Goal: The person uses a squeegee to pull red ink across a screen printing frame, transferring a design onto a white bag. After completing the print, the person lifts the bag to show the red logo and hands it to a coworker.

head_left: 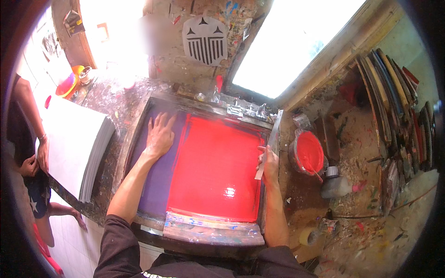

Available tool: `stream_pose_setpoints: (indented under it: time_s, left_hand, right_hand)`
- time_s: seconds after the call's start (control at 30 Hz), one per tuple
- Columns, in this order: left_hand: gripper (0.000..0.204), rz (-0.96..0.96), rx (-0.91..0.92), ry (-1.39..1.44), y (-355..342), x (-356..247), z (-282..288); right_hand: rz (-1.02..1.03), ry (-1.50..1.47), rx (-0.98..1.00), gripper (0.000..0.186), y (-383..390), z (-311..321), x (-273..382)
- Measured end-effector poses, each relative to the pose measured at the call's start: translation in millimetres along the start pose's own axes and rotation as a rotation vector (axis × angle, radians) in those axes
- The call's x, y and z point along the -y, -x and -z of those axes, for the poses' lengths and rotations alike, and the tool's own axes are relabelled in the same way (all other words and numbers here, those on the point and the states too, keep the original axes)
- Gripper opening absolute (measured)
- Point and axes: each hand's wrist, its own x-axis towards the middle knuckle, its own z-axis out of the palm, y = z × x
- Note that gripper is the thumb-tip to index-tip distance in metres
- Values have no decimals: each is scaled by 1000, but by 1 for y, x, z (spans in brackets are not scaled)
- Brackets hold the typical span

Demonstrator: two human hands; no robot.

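Observation:
In front of me lies a screen-printing frame (133,139) with a purple mesh strip (156,190) on its left side. Wet red ink (215,162) covers most of the mesh. My left hand (161,134) rests over the purple strip near the far end, fingers spread, holding nothing. At the frame's right edge, my right hand (269,167) is closed around a long, flat, pale strip (276,132), which sticks out above and below the fist. A wide, paint-stained wooden squeegee (213,230) lies across the near end of the frame.
A bowl of red ink (309,150) stands to the right, beside a clear bottle (334,186) and tape roll (308,236). Boards (394,88) are stacked far right. Metal clamps (235,110) line the far edge. At left, another person's hand (43,153) touches a white sheet stack (74,139).

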Motion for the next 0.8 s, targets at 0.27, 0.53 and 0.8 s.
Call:
stream_pose_setpoints:
  time_s: [0.27,0.53,0.8]
  left_hand:
    - [58,-5,12,8,-2,-3,3]
    - [58,-2,0,6,0,-1,2]
    - [58,-7,0,10,0,-2,3]
  right_hand:
    - [26,-428,-139,51,-8,14,-1]
    - [71,-293,-65,56,7,-4,10]
    - [-13,-120,9,57,2,4,5]
